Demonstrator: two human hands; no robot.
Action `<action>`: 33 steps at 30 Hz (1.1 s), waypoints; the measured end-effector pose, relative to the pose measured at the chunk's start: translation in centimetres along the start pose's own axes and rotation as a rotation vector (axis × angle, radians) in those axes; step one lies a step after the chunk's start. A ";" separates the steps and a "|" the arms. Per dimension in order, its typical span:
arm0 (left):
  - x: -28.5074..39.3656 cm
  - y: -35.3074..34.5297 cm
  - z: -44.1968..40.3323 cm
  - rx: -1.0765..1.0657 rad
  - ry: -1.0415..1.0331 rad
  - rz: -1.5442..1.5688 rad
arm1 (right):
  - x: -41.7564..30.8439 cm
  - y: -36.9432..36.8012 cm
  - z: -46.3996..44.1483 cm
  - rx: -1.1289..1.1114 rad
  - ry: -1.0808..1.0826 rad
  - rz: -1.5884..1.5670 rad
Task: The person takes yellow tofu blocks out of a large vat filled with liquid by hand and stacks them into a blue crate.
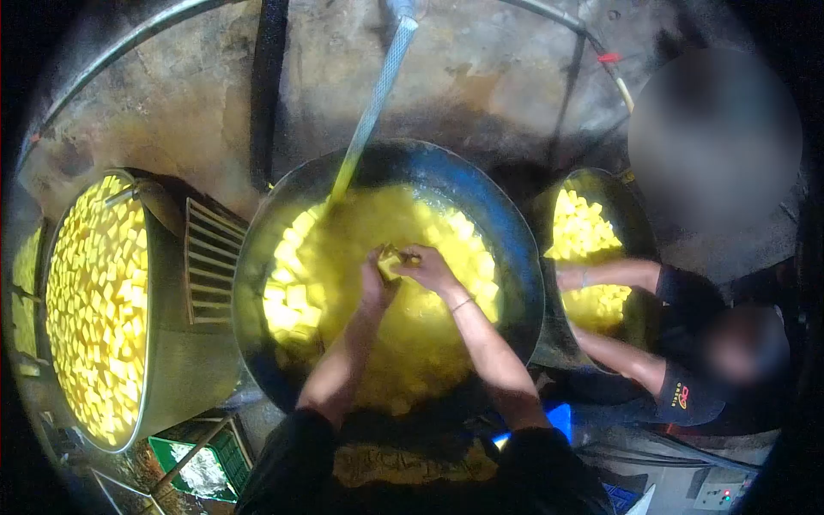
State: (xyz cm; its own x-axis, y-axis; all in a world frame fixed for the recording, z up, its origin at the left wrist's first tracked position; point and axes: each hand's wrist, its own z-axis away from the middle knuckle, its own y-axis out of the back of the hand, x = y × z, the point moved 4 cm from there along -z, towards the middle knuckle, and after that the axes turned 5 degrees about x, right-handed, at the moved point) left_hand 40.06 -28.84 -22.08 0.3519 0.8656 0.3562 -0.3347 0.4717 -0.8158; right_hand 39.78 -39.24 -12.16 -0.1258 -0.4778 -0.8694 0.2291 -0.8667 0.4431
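My left hand and my right hand meet over the middle of a wide, dark round tub. Between their closed fingers is a small yellow block, gripped from both sides; its exact kind I cannot make out. Cloudy yellow liquid fills the tub below. Pale yellow blocks gather along its left side, and more yellow blocks lie along the right. The glare hides their detail.
A mesh-patterned hose slants into the tub from above. On the left stand a large vat full of yellow pieces, a slatted rack and a green crate. At right, another person's arms reach into a second tub.
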 end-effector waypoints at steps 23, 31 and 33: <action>12.2 4.6 0.3 0.117 -0.276 0.374 | 11.0 -16.0 -15.4 0.141 0.032 0.689; 12.3 3.4 4.1 0.350 -1.096 -1.028 | 0.8 -5.2 -3.3 -0.171 -0.108 -0.320; 10.0 4.3 1.6 0.132 -0.799 -0.595 | -4.7 -3.0 0.5 -0.194 -0.072 -0.408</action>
State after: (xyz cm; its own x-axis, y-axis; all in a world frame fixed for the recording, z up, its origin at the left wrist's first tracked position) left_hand 40.80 -17.94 -21.29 -0.1803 0.3190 0.9305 -0.4066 0.8372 -0.3658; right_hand 39.21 -34.44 -9.29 -0.3083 -0.1178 -0.9440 0.3230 -0.9463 0.0126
